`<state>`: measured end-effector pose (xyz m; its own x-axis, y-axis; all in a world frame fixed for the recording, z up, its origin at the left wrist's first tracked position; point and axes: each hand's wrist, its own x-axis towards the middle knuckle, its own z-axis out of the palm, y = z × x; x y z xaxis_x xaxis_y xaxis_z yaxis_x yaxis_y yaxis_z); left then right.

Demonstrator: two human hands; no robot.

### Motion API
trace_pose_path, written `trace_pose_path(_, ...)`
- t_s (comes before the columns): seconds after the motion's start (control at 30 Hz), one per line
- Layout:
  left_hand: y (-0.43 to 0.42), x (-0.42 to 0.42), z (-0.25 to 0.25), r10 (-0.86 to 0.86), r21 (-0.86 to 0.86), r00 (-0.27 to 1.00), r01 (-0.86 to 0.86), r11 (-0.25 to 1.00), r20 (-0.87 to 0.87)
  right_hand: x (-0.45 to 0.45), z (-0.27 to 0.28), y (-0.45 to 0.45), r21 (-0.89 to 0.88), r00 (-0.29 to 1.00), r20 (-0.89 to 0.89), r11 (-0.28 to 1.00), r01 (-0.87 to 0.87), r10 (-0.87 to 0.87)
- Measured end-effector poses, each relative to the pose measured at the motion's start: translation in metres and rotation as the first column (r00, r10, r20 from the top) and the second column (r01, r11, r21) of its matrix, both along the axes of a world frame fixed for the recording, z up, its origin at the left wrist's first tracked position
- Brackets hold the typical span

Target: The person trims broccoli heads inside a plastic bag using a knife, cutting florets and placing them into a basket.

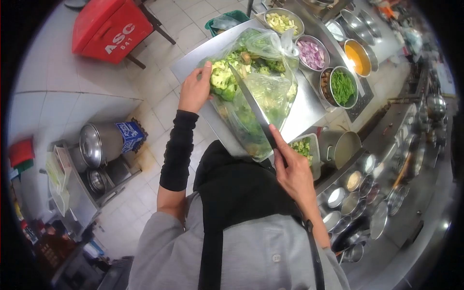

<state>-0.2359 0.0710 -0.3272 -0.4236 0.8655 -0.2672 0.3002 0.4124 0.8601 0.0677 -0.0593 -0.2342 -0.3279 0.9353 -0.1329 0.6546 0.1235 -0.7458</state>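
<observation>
My left hand [195, 91] grips a pale green broccoli head [223, 77] at the left edge of the metal table [304, 108]. In my right hand [294, 176] is a long knife [254, 105], its blade slanting up and left so that the tip end lies over or beside the broccoli; whether it touches cannot be made out. A large clear plastic bag [270, 92] spreads across the table under and right of the blade, with more broccoli inside it. Close to my right hand, a white basket [314, 157] holds cut green pieces.
Bowls of chopped pale vegetable [284, 22], sliced purple onion [311, 53], cut green vegetable [342, 88] and orange liquid [356, 57] stand beyond the table. A metal pot [344, 147] is beside the basket. A red box [111, 31] and lidded pot [93, 145] are on the left.
</observation>
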Motion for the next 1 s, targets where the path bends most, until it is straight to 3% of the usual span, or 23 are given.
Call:
trace_pose_path(0.07,-0.005,0.001,-0.021,0.01,0.149,0.922,0.052,0.988,-0.387,-0.005,0.002,0.003,-0.029,0.999,0.031,0.999,-0.014,0.015)
trace_pose_path(0.17,-0.011,0.006,-0.014,0.014,0.423,0.966,0.099,0.901,-0.257,-0.008,0.003,0.008,-0.053,0.995,0.096,0.998,-0.026,0.031)
trace_pose_path(0.27,-0.026,0.02,0.0,-0.079,0.369,0.882,0.274,0.888,-0.465,-0.008,0.006,0.014,-0.039,0.989,0.135,0.998,-0.054,0.059)
trace_pose_path(0.37,-0.031,0.02,-0.008,-0.014,0.381,0.874,0.226,0.896,-0.485,-0.005,0.013,0.023,-0.03,0.981,0.168,0.995,-0.094,0.097)
trace_pose_path(0.47,-0.032,0.016,-0.012,-0.054,0.423,0.953,0.183,0.887,-0.299,-0.002,0.021,0.029,-0.059,0.97,0.204,0.991,-0.121,0.131)
trace_pose_path(0.67,-0.033,0.002,-0.031,-0.042,0.491,0.951,0.196,0.849,-0.307,-0.018,0.016,0.045,-0.076,0.964,0.19,0.982,-0.173,0.184)
trace_pose_path(0.8,-0.034,-0.003,-0.028,-0.088,0.505,0.977,0.176,0.845,-0.193,-0.036,0.006,0.068,-0.038,0.955,0.18,0.972,-0.232,0.235)
trace_pose_path(0.87,-0.036,-0.002,-0.027,-0.125,0.496,0.981,0.183,0.849,-0.149,-0.033,0.017,0.072,-0.107,0.956,0.17,0.968,-0.225,0.241)
trace_pose_path(0.97,-0.036,-0.003,-0.028,-0.106,0.569,0.892,0.369,0.735,-0.44,-0.025,0.033,0.08,-0.326,0.982,0.09,0.937,-0.128,0.165)
trace_pose_path(1.0,-0.037,-0.003,-0.029,-0.08,0.608,0.892,0.367,0.704,-0.445,-0.025,0.032,0.078,-0.262,0.978,0.116,0.956,-0.135,0.171)
